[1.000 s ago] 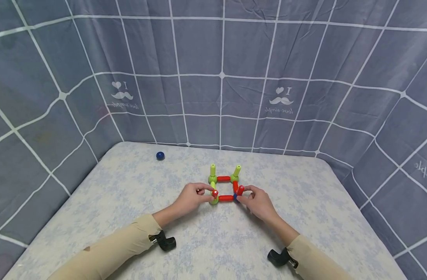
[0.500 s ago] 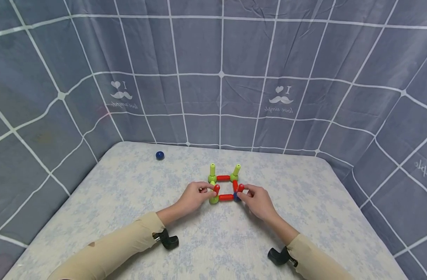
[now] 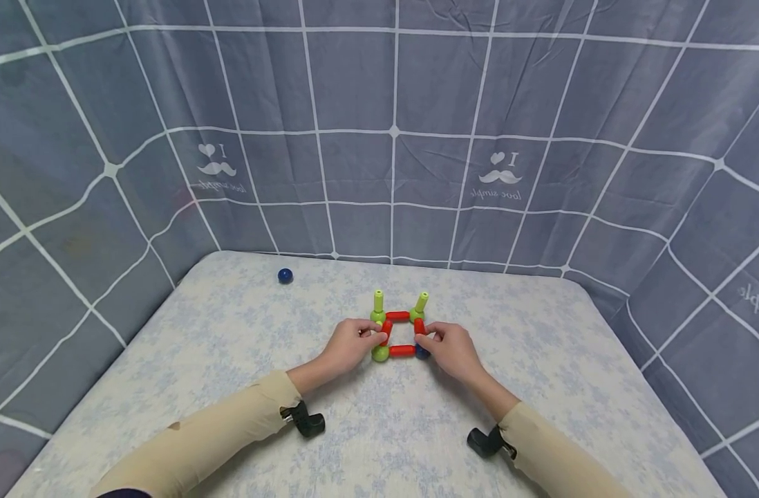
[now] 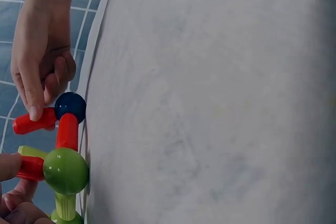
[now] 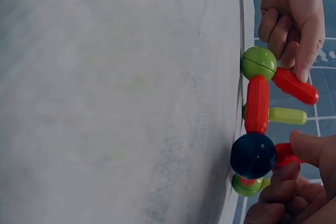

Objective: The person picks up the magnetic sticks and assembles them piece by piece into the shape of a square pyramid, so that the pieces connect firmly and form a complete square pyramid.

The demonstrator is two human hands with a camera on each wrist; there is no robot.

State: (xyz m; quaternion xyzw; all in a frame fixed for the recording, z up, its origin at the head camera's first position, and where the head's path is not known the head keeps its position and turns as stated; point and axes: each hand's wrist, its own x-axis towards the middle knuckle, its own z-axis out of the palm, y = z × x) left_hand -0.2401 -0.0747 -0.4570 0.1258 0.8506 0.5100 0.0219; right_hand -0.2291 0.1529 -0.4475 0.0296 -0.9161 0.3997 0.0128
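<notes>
On the table a square frame of rods and balls lies before me. Its front left corner is a green ball [image 4: 66, 171]; the front right corner is a dark blue ball [image 5: 253, 156]. My left hand [image 3: 348, 344] pinches a red rod [image 5: 295, 85] that rises from that green ball. With thumb and finger, my right hand [image 3: 452, 351] pinches another red rod [image 4: 34, 121] rising from the blue ball. A red rod [image 3: 402, 351] joins both front corners. Two light green rods [image 3: 378, 301] stand up from the back green balls. Fingers partly hide the frame's sides.
A loose dark blue ball [image 3: 285, 276] lies at the table's back left. The table cover [image 3: 354, 443] is pale with a blue pattern. Grey-blue curtain [image 3: 354, 166] with white lines hangs behind and at both sides.
Both hands have shifted slightly forward. The left red rod's top has swung away from me and stands more upright; the right red rod's top has moved forward and leftward.
</notes>
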